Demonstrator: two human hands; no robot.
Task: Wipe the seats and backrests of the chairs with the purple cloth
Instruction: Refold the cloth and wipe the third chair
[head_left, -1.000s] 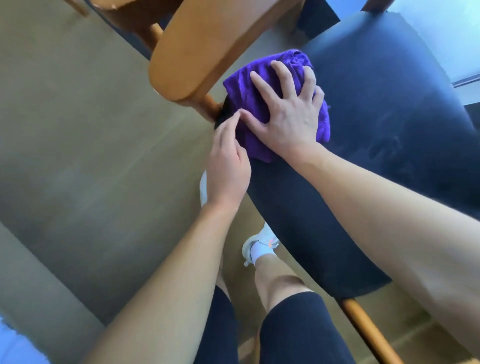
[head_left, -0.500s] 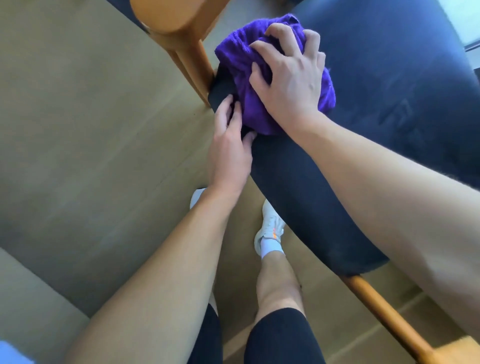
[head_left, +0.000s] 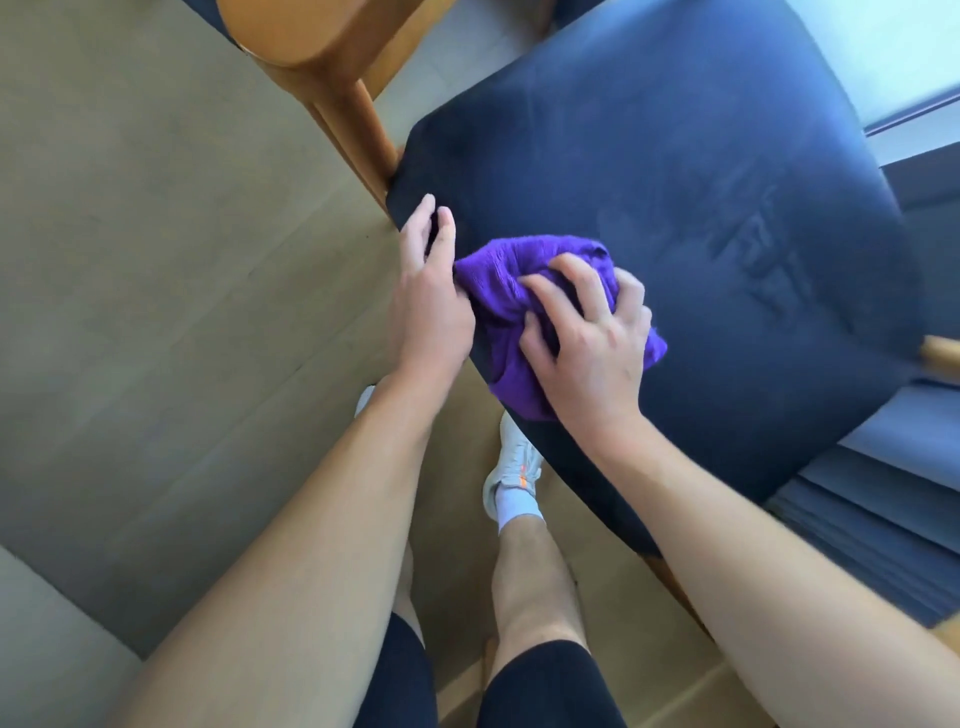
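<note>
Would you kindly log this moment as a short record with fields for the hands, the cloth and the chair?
seat: dark cushion with faint streaks
purple cloth: bunched up, on the seat near its left edge
right hand: grips the purple cloth, fingers curled into it
left hand: rests on the seat edge beside the purple cloth, fingers fairly straight
wooden post: light wood, at the seat's corner

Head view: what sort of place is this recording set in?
Probably an indoor dining or sitting room: a wooden-framed chair with dark blue padded seat, pale wood-plank floor, and a window at the upper right.
</note>
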